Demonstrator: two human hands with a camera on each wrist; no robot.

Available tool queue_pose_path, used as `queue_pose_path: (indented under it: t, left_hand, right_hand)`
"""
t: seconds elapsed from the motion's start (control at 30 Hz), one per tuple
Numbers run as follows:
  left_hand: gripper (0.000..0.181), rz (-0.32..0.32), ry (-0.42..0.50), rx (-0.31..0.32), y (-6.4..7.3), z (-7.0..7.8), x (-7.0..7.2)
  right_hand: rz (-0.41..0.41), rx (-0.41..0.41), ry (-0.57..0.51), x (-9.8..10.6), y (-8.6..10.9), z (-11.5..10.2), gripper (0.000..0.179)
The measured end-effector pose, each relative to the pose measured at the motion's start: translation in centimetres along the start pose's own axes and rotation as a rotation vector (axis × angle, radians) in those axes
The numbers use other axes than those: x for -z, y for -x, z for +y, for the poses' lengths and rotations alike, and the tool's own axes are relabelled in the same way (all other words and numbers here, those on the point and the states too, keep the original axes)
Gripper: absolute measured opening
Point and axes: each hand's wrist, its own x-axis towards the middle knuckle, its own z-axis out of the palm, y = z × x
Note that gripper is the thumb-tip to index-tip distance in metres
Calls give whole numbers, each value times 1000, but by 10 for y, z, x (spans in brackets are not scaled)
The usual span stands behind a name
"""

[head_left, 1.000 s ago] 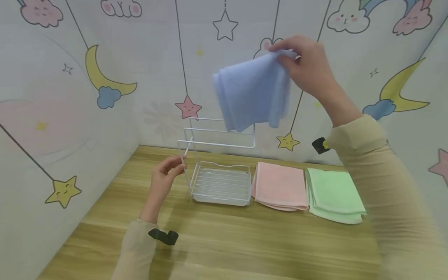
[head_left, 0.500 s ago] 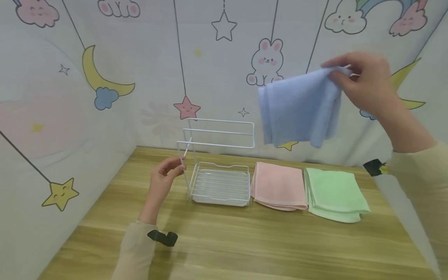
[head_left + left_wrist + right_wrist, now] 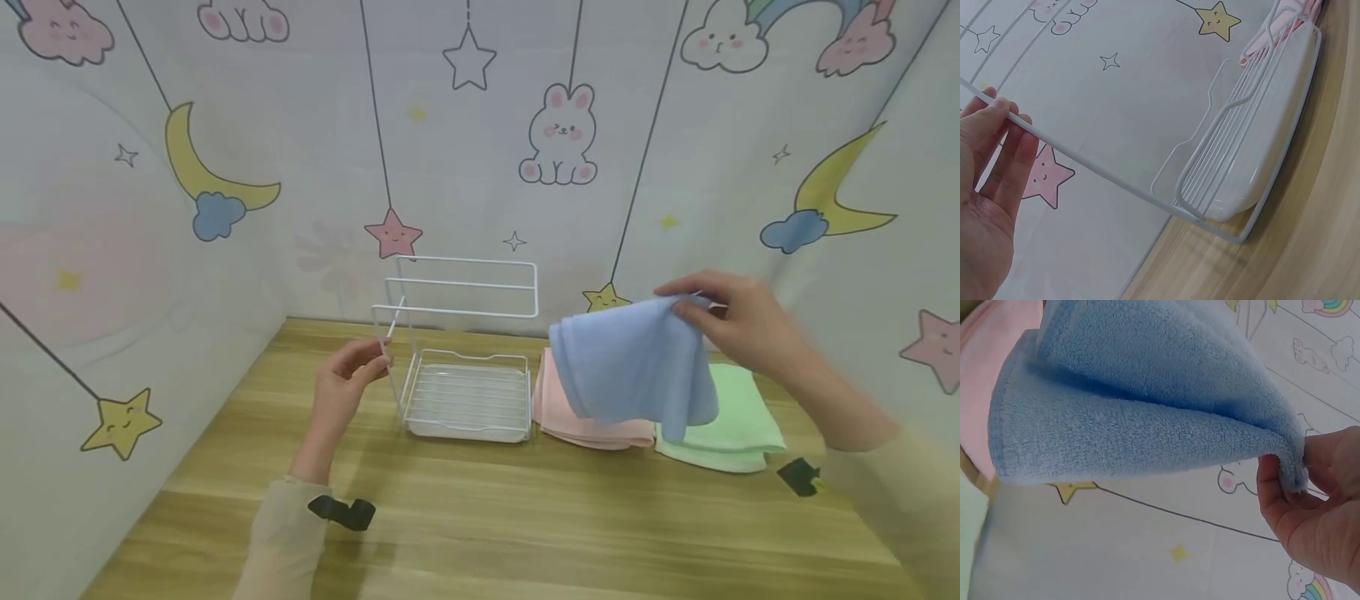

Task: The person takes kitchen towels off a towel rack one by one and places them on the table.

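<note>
My right hand (image 3: pixel 750 325) pinches one corner of a folded blue towel (image 3: pixel 630 358), which hangs down from the fingertips in front of the pink and green towels. In the right wrist view the terry loops of the blue towel (image 3: pixel 1135 431) show, its corner between thumb and fingers. My left hand (image 3: pixel 345 383) pinches the left upright of a white wire rack (image 3: pixel 461 311). Up close in the left wrist view, thumb and fingers of the left hand (image 3: pixel 991 156) hold that thin bar. A white drip tray (image 3: pixel 1260 144) sits under the rack's lower grid.
Right of the rack lies a folded pink towel (image 3: pixel 555 400), partly hidden behind the blue one. Beside it is a folded green towel (image 3: pixel 738 417). The wooden table (image 3: pixel 480 525) meets a cartoon-printed wall sheet (image 3: pixel 322 125) at the back and left.
My right hand has carried the blue towel from above the rack to the right, then down in front of the pink and green towels. The left hand keeps its hold on the rack.
</note>
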Motion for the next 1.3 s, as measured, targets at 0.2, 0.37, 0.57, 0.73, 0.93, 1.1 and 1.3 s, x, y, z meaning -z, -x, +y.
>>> queue_pose_path:
  t: [0.2, 0.37, 0.57, 0.73, 0.93, 1.1, 1.3]
  left_hand:
    - [18, -4, 2, 9, 1, -1, 1]
    - [26, -9, -13, 11, 0, -1, 2]
    - [23, -9, -22, 9, -1, -1, 2]
    - [18, -10, -33, 13, 0, -2, 2]
    - [19, -11, -34, 24, 0, -2, 2]
    - [22, -10, -26, 35, 0, -2, 1]
    - [25, -5, -16, 39, -1, -3, 1]
  right_hand:
    - [-128, -25, -121, -25, 22, -6, 22]
    - [-154, 33, -226, -42, 36, -14, 21]
    - [-196, 39, -310, -55, 51, -21, 22]
    - [-248, 62, -410, -66, 66, -30, 24]
    - [-322, 37, -556, -71, 83, -40, 23]
    - [-386, -69, -634, -81, 95, -23, 24]
    - [-467, -178, -623, -110, 109, 26, 29]
